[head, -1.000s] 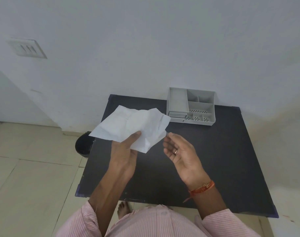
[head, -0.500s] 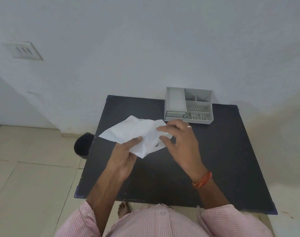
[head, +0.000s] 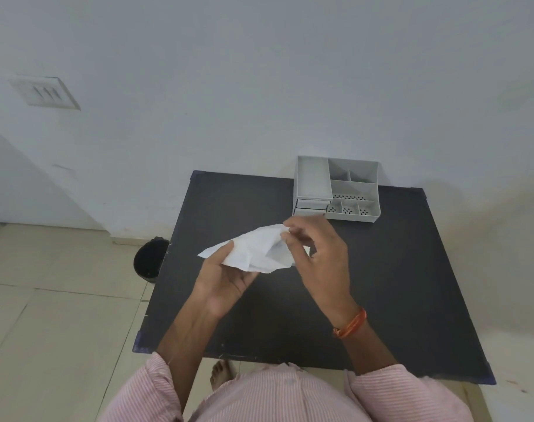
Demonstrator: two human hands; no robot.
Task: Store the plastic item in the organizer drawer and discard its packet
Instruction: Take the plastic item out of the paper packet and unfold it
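Nearest the camera, above the near half of the black desk, both hands hold the white packet in the air. The left hand is closed on its lower left part, thumb on top and fingers beneath; the right hand pinches the upper right edge between thumb and fingertips, and seems to be working at the mouth. The plastic item itself is not visible; I judge it is inside the packet, though I cannot tell. To do this step well, the left hand should keep the packet steady and its mouth turned up, while the right hand parts the edge and draws the item out low over the desk, so nothing drops to the floor. Farther off, the black bin stands on the floor just beside the desk's left edge, handy for the empty packet. At the far edge, against the wall, sits the grey organizer, its small drawer at the lower left front. No brand, label or writing can be read on anything.
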